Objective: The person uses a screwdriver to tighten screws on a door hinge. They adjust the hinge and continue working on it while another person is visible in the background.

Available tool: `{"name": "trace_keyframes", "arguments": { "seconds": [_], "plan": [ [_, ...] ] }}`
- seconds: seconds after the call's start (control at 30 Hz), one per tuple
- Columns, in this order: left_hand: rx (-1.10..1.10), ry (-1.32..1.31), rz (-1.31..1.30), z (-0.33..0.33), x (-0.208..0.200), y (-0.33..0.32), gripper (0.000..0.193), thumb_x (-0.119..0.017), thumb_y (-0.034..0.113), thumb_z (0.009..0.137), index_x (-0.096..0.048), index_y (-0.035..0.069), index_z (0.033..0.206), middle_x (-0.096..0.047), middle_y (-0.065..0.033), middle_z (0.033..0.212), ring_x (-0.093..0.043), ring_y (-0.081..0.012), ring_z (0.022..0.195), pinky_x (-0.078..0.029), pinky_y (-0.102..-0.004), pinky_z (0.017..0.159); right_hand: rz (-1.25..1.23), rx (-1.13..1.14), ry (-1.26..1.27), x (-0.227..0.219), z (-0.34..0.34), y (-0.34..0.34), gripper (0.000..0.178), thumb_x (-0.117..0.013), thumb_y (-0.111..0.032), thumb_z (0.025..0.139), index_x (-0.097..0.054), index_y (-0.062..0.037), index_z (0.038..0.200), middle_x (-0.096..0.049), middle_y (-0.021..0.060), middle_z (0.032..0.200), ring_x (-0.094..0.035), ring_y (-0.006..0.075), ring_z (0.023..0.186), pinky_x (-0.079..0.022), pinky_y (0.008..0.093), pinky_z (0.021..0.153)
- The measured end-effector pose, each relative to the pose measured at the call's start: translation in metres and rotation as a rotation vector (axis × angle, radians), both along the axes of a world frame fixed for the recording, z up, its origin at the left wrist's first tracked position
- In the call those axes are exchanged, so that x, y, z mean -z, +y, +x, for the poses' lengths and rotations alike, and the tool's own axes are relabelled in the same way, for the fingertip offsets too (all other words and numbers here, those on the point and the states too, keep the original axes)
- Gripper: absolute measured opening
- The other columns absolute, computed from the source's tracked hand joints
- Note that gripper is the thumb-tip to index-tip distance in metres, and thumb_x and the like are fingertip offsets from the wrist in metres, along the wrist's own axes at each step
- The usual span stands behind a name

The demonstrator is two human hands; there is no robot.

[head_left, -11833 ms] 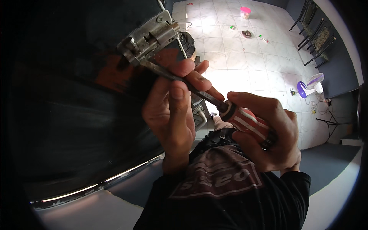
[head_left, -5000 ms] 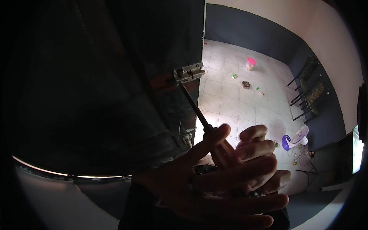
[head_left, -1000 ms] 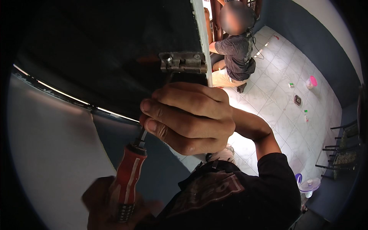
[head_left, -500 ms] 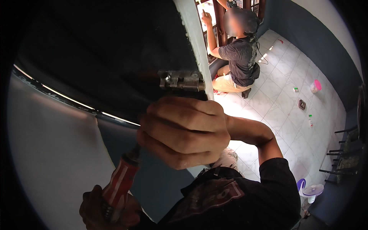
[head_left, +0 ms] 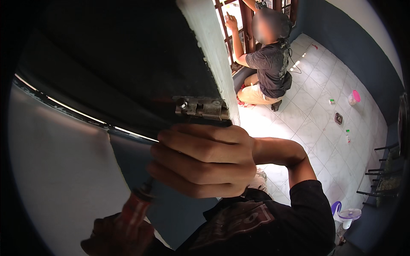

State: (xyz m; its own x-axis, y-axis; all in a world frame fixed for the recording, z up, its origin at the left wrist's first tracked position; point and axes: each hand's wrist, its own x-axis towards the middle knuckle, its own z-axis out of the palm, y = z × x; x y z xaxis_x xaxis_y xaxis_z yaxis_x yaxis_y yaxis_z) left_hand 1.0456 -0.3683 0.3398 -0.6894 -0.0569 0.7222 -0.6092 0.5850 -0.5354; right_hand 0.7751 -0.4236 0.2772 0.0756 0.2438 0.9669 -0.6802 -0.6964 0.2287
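Note:
My right hand (head_left: pixel 205 162) reaches in from the right, its fingers bent and pressed together just below a metal barrel bolt (head_left: pixel 201 108). The bolt is fixed to a dark panel (head_left: pixel 128 64) beside the panel's pale, rough edge. Whatever my right fingertips grip is hidden behind the hand. At the lower left, in shadow, my left hand (head_left: pixel 117 234) is wrapped round the red handle of a screwdriver (head_left: pixel 136 209). The tool slants upward, its dark collar close under my right fingers, and the tip cannot be made out.
Another person (head_left: pixel 271 64) kneels at a barred window (head_left: pixel 232 25), one hand raised. On the white tiled floor (head_left: pixel 307 115) lie a pink-lidded tub (head_left: pixel 353 97), a small dark container (head_left: pixel 338 118) and a small bottle (head_left: pixel 348 136). Black chairs (head_left: pixel 384 175) and a purple-white fan (head_left: pixel 348 213) stand at right.
The barrel bolt and my right hand both sit lower in the picture. My left hand and the screwdriver have shifted slightly down too, and the screwdriver is blurred.

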Motion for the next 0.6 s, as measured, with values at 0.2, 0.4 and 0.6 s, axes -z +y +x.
{"name": "trace_keyframes", "arguments": {
  "seconds": [0.2, 0.4, 0.6],
  "plan": [
    [-0.758, -0.473, 1.198, -0.011, -0.063, 0.024, 0.048, -0.071, 0.057, 0.082, -0.067, 0.011, 0.095, -0.07, -0.0141, 0.085, -0.07, -0.031, 0.079, -0.057, -0.0398, 0.069, 0.002, -0.062, 0.021, -0.003, 0.011, -0.001, 0.019, -0.075, -0.011, 0.066, -0.074, -0.003, 0.083, -0.07, 0.0077, 0.085, -0.07, 0.0231, 0.086, -0.062, 0.0306, 0.073],
    [-0.419, -0.045, 0.471, -0.033, -0.031, 0.029, 0.048, -0.068, 0.06, 0.081, -0.071, 0.013, 0.087, -0.071, -0.0144, 0.081, -0.071, -0.0325, 0.076, -0.057, -0.0428, 0.069, -0.062, -0.027, 0.037, -0.001, -0.002, -0.006, 0.021, -0.071, -0.013, 0.067, -0.071, 0.0019, 0.083, -0.068, 0.0125, 0.086, -0.069, 0.0259, 0.084, -0.061, 0.0352, 0.075],
    [-0.71, -0.138, 0.668, -0.03, -0.035, 0.039, 0.05, -0.067, 0.063, 0.08, -0.071, 0.013, 0.086, -0.071, -0.0145, 0.081, -0.07, -0.0329, 0.075, -0.056, -0.0442, 0.068, 0.052, 0.052, 0.071, -0.001, -0.006, 0.0, 0.02, -0.076, -0.009, 0.071, -0.074, -0.0038, 0.089, -0.07, 0.0092, 0.091, -0.071, 0.0249, 0.093, -0.064, 0.0334, 0.084]
  ]
}}
